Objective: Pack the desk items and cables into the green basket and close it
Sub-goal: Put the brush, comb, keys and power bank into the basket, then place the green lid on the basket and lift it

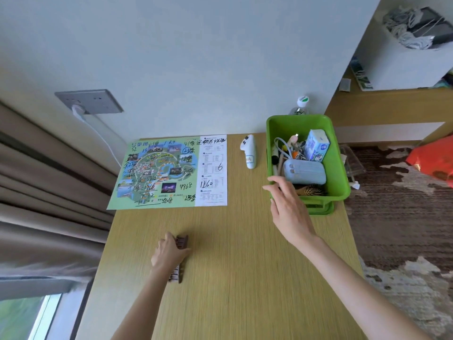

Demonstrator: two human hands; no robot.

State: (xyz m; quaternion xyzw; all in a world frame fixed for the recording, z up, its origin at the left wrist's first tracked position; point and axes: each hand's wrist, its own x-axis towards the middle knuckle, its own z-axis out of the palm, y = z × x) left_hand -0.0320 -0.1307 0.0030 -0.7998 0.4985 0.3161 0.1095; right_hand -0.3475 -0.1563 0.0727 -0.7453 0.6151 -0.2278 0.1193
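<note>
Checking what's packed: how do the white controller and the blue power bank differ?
The white controller lies on the desk, left of the green basket; the blue power bank lies inside it. The controller is slim and curved; the power bank is wider and boxy. Both are pale and smooth.

Wooden desk (pixel 245 266): map (pixel 166 171), white controller (pixel 248 152), green basket (pixel 341 179), brown brush (pixel 182 241).

Looks like a hotel room or bedroom: wood-laminate desk (pixel 232 266) against a plain wall (pixel 196 57), heavy pleated curtains (pixel 49 192) beside a window (pixel 24 315), patterned brown carpet (pixel 392 204), grey wall socket panel (pixel 98 99) with a white plug (pixel 78 110) in it, scribbled-on park map (pixel 166 171) on the desk.
</note>
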